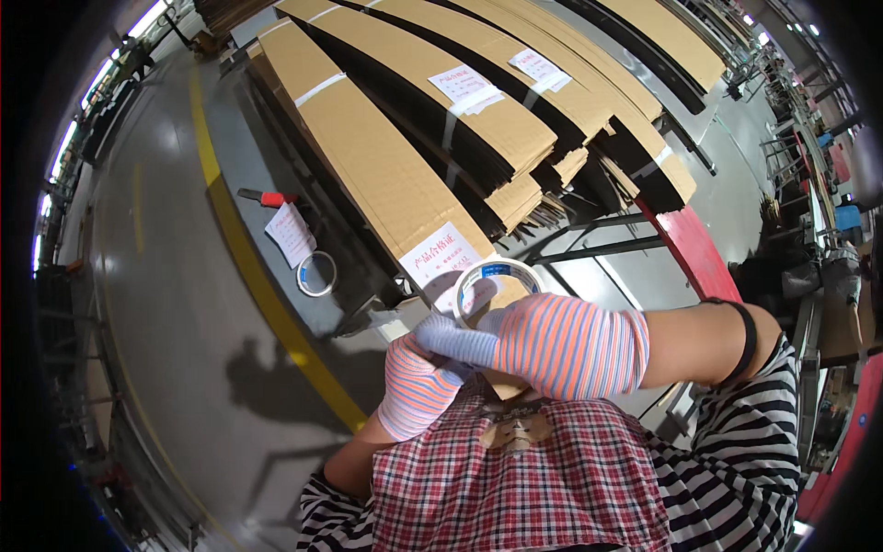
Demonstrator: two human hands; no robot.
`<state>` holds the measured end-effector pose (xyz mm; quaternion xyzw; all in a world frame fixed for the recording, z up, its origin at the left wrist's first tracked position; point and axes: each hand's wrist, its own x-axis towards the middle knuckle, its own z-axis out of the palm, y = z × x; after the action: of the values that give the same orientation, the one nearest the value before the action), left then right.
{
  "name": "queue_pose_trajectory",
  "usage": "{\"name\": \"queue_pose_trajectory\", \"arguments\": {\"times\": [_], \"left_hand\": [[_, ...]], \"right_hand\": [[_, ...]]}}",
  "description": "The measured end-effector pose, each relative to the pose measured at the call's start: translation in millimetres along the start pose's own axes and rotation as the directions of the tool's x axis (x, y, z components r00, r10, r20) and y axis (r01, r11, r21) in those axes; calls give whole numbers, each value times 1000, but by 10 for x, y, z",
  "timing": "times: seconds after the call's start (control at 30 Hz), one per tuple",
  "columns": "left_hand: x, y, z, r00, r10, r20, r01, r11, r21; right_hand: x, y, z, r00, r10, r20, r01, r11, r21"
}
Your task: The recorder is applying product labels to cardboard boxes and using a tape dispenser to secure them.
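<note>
My right hand [570, 345], in a striped knit glove, is closed on a roll of clear tape [499, 269] with a white and blue core. The roll stands over the near end of a long cardboard-wrapped bundle [377, 166]. Against the right hand's fingers my left hand [418, 385], gloved alike, is closed; its fingertips are partly hidden, and I cannot make out what they pinch. Just beyond the hands a white label sheet with red print [440, 253] lies on the bundle's end.
More long cardboard-wrapped bundles [497, 129] with labels and white bands lie on a rack. On a grey surface at left are a red-and-black handled tool [265, 197], a paper stack [291, 235] and another tape roll [316, 274]. A red beam [694, 253] stands at right; a yellow line [244, 239] marks the floor.
</note>
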<state>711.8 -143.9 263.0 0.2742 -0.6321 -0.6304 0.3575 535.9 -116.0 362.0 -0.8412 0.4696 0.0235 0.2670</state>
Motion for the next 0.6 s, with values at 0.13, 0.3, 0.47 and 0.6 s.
{"name": "queue_pose_trajectory", "arguments": {"times": [0.13,0.3,0.47,0.6], "left_hand": [[-230,28,-279,900,-387,203,430,865,-259],[-217,-775,-417,899,-438,1,432,885,-172],[-305,-1355,-225,918,-359,-168,269,876,-401],[-217,-1490,-145,933,-308,-188,225,904,-364]], "right_hand": [[63,601,-215,991,-118,62,120,992,-35],[224,1600,559,943,331,-28,-313,914,257],[64,821,788,683,360,-636,-197,929,314],[206,122,942,800,389,-457,-402,913,75]]}}
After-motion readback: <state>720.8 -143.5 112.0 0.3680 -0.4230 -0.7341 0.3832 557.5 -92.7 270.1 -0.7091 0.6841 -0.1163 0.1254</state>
